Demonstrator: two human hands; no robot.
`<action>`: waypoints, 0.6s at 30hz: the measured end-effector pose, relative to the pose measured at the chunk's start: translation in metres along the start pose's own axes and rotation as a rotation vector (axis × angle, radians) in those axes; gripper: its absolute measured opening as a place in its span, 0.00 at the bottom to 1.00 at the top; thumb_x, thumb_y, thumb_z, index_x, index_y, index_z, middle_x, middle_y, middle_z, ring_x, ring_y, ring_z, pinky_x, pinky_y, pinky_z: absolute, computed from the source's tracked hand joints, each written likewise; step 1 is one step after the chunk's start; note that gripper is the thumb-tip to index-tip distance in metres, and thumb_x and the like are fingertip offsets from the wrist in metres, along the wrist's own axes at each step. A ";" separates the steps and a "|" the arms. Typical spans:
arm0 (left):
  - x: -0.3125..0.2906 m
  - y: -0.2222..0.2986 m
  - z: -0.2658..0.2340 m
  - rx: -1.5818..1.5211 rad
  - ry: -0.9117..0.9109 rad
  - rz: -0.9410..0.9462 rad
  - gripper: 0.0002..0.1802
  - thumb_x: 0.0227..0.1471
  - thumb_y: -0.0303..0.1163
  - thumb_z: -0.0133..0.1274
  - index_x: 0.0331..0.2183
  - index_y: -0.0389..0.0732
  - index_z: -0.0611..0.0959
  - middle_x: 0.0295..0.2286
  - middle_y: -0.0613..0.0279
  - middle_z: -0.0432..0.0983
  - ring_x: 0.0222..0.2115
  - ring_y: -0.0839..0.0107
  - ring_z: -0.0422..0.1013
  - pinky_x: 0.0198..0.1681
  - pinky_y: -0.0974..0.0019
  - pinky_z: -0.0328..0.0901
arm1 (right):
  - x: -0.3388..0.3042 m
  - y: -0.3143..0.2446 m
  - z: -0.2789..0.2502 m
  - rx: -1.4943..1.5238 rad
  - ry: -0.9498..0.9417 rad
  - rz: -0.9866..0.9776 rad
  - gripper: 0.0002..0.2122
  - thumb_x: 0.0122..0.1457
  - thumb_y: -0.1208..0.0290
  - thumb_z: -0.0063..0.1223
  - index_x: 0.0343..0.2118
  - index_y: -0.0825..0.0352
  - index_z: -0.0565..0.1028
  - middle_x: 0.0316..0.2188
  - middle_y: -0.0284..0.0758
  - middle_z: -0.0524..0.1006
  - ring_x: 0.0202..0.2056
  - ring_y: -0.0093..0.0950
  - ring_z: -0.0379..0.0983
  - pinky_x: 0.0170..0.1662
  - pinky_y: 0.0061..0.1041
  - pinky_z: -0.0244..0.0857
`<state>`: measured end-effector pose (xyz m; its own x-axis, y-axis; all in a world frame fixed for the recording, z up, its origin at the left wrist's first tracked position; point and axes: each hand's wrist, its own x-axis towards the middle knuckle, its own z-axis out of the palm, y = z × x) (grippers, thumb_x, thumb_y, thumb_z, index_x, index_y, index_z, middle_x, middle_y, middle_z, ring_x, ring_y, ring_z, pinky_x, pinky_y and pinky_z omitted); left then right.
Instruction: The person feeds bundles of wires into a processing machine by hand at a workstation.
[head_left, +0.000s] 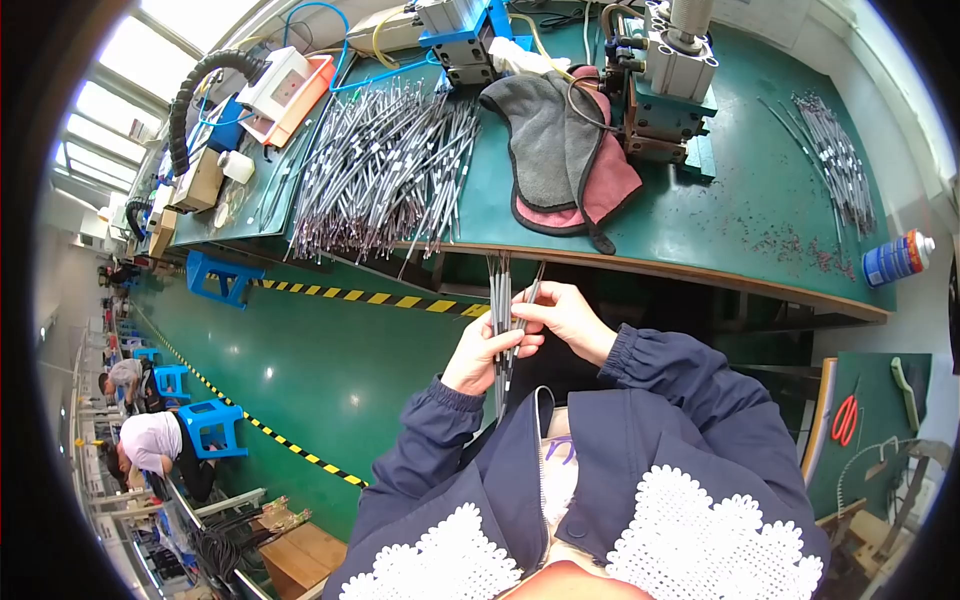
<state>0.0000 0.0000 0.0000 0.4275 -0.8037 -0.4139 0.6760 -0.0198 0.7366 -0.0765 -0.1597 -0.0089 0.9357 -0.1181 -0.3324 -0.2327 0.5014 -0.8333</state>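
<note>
In front of my body, below the table's front edge, my left hand [482,352] is closed around a bundle of thin grey cables [500,290] held roughly upright. My right hand [568,318] pinches the upper part of a few of these cables, tilted slightly to the right of the rest. Fingers of both hands meet around the bundle. The lower ends hang toward my jacket. Beyond my hands, a large pile of similar grey cables [385,165] lies on the green table [740,235], some tips sticking out past its edge.
Grey and pink cloths [560,145] lie between two clamping machines [672,85]. A smaller cable bunch [835,160] and a blue spray can [893,258] sit at the right. Red scissors [845,420] lie lower right. Blue stools [212,428] and other people are at left.
</note>
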 end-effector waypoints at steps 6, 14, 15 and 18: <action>0.001 0.007 0.002 -0.051 0.044 -0.059 0.20 0.49 0.24 0.53 0.44 0.33 0.69 0.36 0.48 0.74 0.34 0.60 0.75 0.40 0.61 0.72 | 0.010 -0.001 0.006 0.062 0.173 -0.162 0.06 0.53 0.72 0.54 0.32 0.69 0.74 0.28 0.29 0.75 0.31 0.16 0.70 0.37 0.18 0.62; -0.001 0.007 -0.001 0.023 0.038 -0.078 0.17 0.50 0.26 0.53 0.42 0.34 0.69 0.34 0.48 0.75 0.30 0.62 0.75 0.36 0.62 0.72 | 0.011 0.002 0.007 0.148 0.259 -0.180 0.12 0.56 0.64 0.53 0.37 0.67 0.73 0.32 0.29 0.75 0.34 0.17 0.67 0.36 0.19 0.59; 0.000 0.006 0.000 0.022 0.036 -0.078 0.17 0.50 0.26 0.53 0.42 0.34 0.69 0.34 0.48 0.75 0.30 0.62 0.75 0.36 0.62 0.72 | 0.008 0.004 0.010 0.203 0.212 -0.155 0.12 0.57 0.64 0.51 0.38 0.67 0.72 0.31 0.29 0.74 0.32 0.16 0.67 0.34 0.18 0.59; 0.002 0.002 0.002 0.017 0.007 -0.062 0.16 0.51 0.26 0.52 0.42 0.34 0.69 0.34 0.48 0.75 0.30 0.63 0.75 0.34 0.64 0.73 | 0.005 0.008 0.011 0.179 0.036 -0.003 0.10 0.60 0.65 0.46 0.30 0.67 0.73 0.24 0.28 0.73 0.23 0.14 0.64 0.25 0.15 0.58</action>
<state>0.0010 -0.0027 0.0022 0.3898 -0.7963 -0.4626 0.6912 -0.0789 0.7183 -0.0704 -0.1466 -0.0127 0.9255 -0.1494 -0.3482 -0.1757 0.6449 -0.7438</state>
